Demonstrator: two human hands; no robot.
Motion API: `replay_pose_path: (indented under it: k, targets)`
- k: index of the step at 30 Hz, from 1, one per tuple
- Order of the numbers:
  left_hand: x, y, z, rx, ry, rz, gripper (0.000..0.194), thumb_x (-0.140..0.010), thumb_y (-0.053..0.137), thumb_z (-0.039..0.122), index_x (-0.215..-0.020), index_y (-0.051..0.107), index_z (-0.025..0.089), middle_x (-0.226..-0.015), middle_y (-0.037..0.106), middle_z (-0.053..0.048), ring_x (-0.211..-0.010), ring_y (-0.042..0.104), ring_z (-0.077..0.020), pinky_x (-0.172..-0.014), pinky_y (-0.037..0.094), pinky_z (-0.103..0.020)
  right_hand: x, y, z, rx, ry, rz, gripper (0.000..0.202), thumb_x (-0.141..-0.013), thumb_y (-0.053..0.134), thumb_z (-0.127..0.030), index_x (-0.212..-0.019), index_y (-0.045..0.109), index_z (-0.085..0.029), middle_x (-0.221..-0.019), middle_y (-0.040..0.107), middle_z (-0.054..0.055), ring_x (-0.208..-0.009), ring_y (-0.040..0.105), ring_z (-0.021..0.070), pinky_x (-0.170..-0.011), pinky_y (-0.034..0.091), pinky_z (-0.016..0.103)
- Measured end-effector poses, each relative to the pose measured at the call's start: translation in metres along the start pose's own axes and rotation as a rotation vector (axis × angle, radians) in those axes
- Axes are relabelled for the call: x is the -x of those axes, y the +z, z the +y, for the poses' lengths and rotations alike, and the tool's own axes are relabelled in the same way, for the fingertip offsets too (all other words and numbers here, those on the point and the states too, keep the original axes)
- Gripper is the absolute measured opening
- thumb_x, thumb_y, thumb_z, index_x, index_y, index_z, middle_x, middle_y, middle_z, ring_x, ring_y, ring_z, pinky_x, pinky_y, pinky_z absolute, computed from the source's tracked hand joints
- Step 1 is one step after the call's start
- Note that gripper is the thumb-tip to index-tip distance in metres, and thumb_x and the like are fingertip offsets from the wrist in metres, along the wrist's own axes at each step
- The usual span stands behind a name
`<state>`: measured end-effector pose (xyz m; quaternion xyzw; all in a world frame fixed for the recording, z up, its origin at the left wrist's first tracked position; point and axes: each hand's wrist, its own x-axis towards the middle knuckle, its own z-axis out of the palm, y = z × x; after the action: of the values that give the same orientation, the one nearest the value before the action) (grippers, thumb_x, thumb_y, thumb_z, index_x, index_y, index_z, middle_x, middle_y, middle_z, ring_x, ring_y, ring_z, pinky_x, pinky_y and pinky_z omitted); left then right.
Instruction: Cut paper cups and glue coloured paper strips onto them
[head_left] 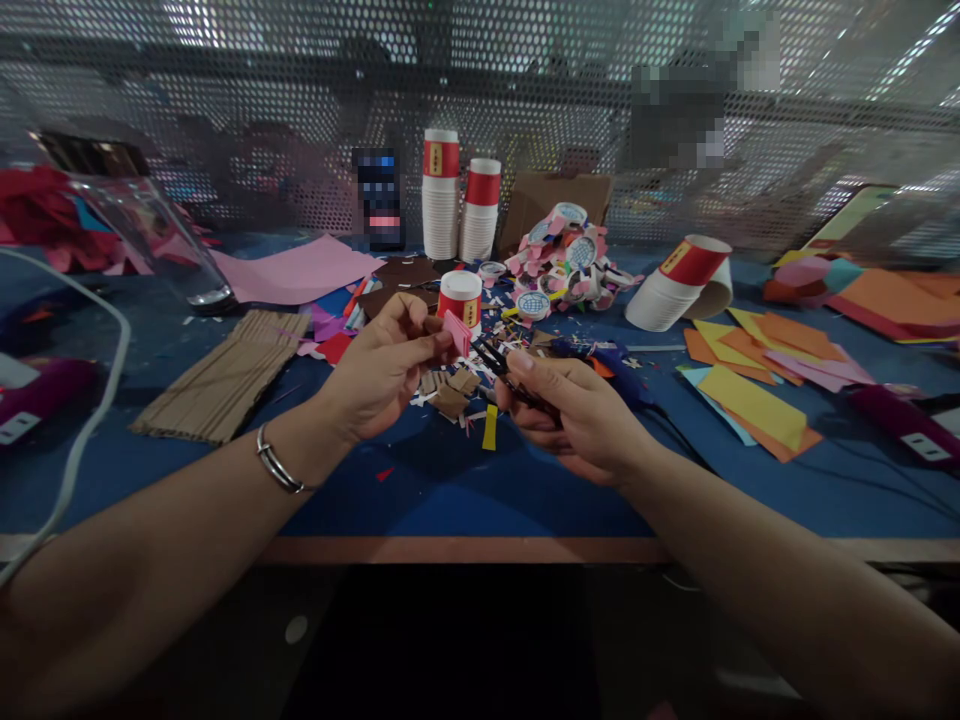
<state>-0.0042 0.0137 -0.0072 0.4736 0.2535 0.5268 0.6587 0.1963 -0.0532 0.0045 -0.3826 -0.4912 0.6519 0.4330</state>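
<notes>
- Here, at a blue-topped worktable [450, 510], the left hand [379, 365] pinches a small stack of folded pink paper [457, 333] between thumb and fingers, a silver bracelet [277, 465] circling the wrist.
- The right hand [574, 415] grasps a pair of dark scissors [493, 357], fingers curled around the handles and tips pointed at the pink paper; whether blade and paper touch cannot be told.
- The pink paper is held above the table, in front of a red-and-white paper cup [460, 300].
- Below the hands lie brown cardboard scraps [454, 395] and a yellow strip [489, 427].
- Farther back, two upright stacks of paper cups [440, 205] stand side by side, a phone [380, 200] propped to their left against a perforated metal screen [300, 100].
- To the right of the stacks rises a heap of small decorated pieces [570, 255], pink bits and blue patterns among them; beyond it, a tilted cup stack [679, 285].
- Corrugated cardboard [225, 375] and a large pink sheet [300, 270] occupy the left side, while yellow, orange and pink paper pieces [754, 400] overlap at right.
</notes>
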Motion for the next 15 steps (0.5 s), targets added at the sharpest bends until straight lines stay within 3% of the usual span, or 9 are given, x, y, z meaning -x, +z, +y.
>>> replay_pose_path:
  k: [7,15]
  targets:
    - [-0.0008,0.0009,-0.0016,-0.014,0.036,0.011,0.035,-0.080,0.073,-0.001,-0.084,0.047,0.021,-0.082,0.067,0.005,-0.076,0.068,-0.0096,-0.076,0.056,-0.024,0.0002,0.0015,-0.0019,-0.016,0.000,0.007,0.058,-0.074,0.085,-0.070,-0.069,0.065,-0.015,-0.049,0.033,-0.010,-0.042,0.019,0.0023,-0.037,0.009,0.019]
    - [-0.0013,-0.0003,-0.0036,-0.059,0.076,0.005,0.036,-0.081,0.074,0.001,-0.084,0.044,0.021,-0.087,0.067,0.004,-0.080,0.069,-0.0103,-0.078,0.055,-0.026,-0.0005,0.0001,-0.0006,-0.002,-0.006,-0.006,0.053,-0.078,0.085,-0.064,-0.069,0.065,-0.016,-0.050,0.034,-0.010,-0.043,0.020,0.0032,-0.038,0.011,0.019]
